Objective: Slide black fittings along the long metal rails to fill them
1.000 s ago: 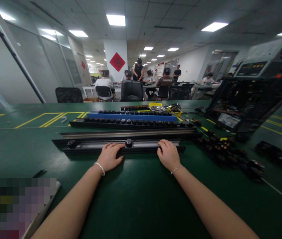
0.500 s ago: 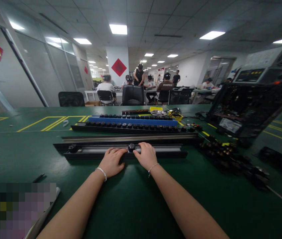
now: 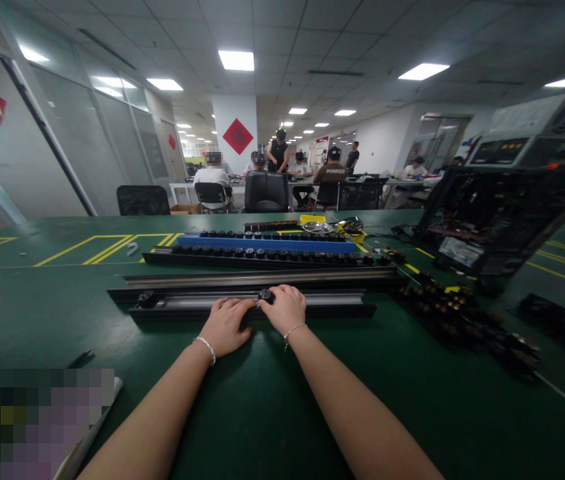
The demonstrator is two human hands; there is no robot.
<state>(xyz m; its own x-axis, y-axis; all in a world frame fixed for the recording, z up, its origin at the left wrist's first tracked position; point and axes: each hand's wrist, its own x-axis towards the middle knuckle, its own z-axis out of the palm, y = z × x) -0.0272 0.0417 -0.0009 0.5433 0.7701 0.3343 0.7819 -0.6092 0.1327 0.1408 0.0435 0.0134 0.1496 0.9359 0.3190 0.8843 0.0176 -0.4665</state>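
Note:
A long black rail (image 3: pixel 332 311) with a silvery inner channel lies crosswise before me. Inside the channel, a small black block (image 3: pixel 265 295) sits between my hands, slightly tilted. My right hand (image 3: pixel 286 312) pinches it from the right with thumb and fingers. My left hand (image 3: pixel 226 327) is bent over the rail's near edge just left of the block, its index fingertip close to or touching the block. Another black block (image 3: pixel 147 299) sits at the rail's left end.
Behind lie another rail (image 3: pixel 192 280), a black strip (image 3: pixel 282 258) and a blue strip (image 3: pixel 267 244) carrying rows of black blocks. Dark parts (image 3: pixel 452 313) are heaped at right near an open computer case (image 3: pixel 492 220). A blurred-out item (image 3: pixel 42 427) covers the near left. People sit across the room.
My right hand has shifted slightly left and closed over the small black block, which now looks tilted. My left hand has barely moved.

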